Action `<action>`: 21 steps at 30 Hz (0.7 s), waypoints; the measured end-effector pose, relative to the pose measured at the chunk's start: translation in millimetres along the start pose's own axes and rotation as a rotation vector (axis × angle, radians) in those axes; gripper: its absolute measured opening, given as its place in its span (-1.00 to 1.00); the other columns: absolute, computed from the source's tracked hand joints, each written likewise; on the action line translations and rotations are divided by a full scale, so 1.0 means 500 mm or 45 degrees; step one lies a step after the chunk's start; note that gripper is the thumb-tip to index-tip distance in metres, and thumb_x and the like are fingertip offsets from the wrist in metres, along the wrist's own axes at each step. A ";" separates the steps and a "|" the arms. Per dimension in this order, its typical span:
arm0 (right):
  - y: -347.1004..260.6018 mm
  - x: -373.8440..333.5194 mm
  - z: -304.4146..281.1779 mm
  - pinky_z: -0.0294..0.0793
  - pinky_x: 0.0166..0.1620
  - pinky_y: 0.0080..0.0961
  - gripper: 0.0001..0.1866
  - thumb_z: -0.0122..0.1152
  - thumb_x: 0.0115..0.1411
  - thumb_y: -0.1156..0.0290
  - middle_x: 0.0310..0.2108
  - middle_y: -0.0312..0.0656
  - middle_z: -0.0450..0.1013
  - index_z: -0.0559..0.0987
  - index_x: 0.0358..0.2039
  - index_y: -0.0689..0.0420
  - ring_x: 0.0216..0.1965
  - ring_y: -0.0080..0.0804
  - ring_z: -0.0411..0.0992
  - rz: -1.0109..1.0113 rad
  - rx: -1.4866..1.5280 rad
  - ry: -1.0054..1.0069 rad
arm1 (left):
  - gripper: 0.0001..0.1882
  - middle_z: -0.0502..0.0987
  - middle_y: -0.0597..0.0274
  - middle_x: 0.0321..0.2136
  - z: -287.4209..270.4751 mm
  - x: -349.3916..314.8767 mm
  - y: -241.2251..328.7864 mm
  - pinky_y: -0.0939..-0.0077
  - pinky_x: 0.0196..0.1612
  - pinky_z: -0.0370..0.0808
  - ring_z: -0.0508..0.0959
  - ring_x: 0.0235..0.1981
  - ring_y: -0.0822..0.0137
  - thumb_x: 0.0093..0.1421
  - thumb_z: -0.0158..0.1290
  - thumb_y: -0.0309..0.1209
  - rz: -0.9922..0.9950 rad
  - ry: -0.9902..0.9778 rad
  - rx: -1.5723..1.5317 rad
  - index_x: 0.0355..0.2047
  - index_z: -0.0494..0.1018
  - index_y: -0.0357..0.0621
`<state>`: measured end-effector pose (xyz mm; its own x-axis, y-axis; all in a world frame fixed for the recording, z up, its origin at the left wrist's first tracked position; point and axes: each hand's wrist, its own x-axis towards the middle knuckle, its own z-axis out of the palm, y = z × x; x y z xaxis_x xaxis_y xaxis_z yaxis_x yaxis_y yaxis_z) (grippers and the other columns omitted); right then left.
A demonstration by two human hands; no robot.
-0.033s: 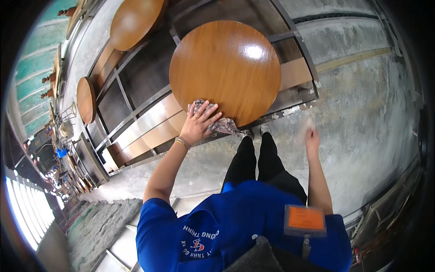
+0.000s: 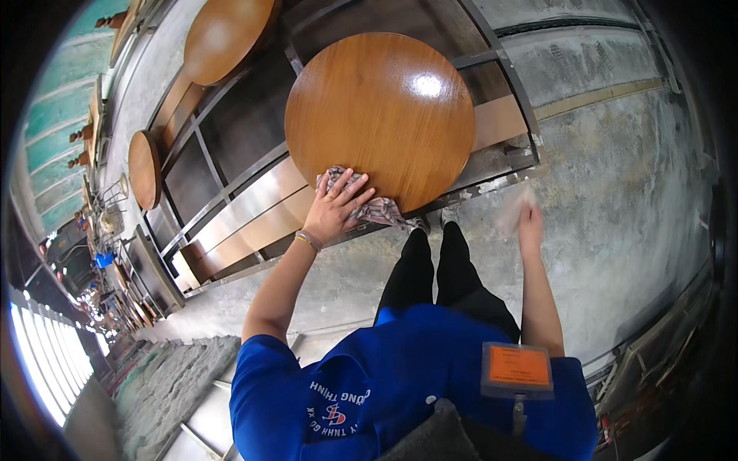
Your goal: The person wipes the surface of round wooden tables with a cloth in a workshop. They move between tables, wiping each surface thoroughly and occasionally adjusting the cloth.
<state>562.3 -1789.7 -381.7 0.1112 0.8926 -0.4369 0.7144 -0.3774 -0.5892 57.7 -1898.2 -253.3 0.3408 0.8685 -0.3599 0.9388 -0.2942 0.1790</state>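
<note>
A round, glossy brown wooden tabletop (image 2: pixel 380 115) lies before me on a dark metal frame. My left hand (image 2: pixel 338 203) rests at its near left edge, fingers spread flat over a crumpled patterned cloth (image 2: pixel 380 210). Part of that cloth hangs past the rim. Off to the right, away from the tabletop, my right hand (image 2: pixel 530 223) is closed with a pale, thin, sheet-like piece (image 2: pixel 516 209) at its fingers. Motion smears that piece, so its kind cannot be made out.
Two more round wooden tops, a larger one (image 2: pixel 227 38) and a smaller one (image 2: pixel 144 170), are at the left. Flat boards (image 2: pixel 246 223) lie along the metal frame (image 2: pixel 530 127). Grey concrete floor (image 2: pixel 615 200) stretches to the right. Clutter lines the far left.
My right hand has moved slightly forward, and the pale piece at its fingers shows more plainly. My left hand stays on the cloth.
</note>
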 end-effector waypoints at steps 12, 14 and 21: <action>-0.505 0.372 0.150 0.51 -0.07 -0.41 -0.65 0.10 0.40 0.28 -0.17 -0.16 0.66 0.70 -0.05 0.26 -0.19 -0.42 0.54 -0.057 0.863 -0.564 | -0.15 0.23 0.41 0.48 0.002 -0.002 -0.006 -0.17 0.51 0.04 0.12 0.52 0.18 0.10 0.30 -0.35 -0.046 0.039 -0.123 0.43 0.30 0.23; -0.515 0.362 0.170 0.49 -0.05 -0.39 -0.57 0.16 0.41 0.14 -0.18 -0.12 0.66 0.70 -0.08 0.30 -0.15 -0.39 0.55 0.016 0.858 -0.547 | -0.26 0.30 0.30 0.44 -0.009 0.008 -0.005 -0.03 0.48 0.19 0.29 0.44 0.11 0.12 0.19 -0.58 -0.109 0.320 -0.285 0.35 0.41 0.08; -0.445 0.235 0.179 0.46 0.01 -0.37 -0.39 0.15 0.44 -0.08 -0.19 -0.11 0.65 0.69 -0.08 0.34 -0.12 -0.35 0.54 -0.136 0.789 -0.348 | -0.31 0.36 -0.04 0.36 -0.088 0.216 0.048 0.15 0.37 0.38 0.41 0.33 -0.03 0.11 0.01 -0.77 -0.582 1.038 -0.768 0.27 0.50 -0.05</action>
<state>354.8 -1623.0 -362.8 -0.1744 0.8691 -0.4629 0.1752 -0.4352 -0.8831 115.0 -1793.7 -247.4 -0.3733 0.9131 0.1641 0.7143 0.1701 0.6789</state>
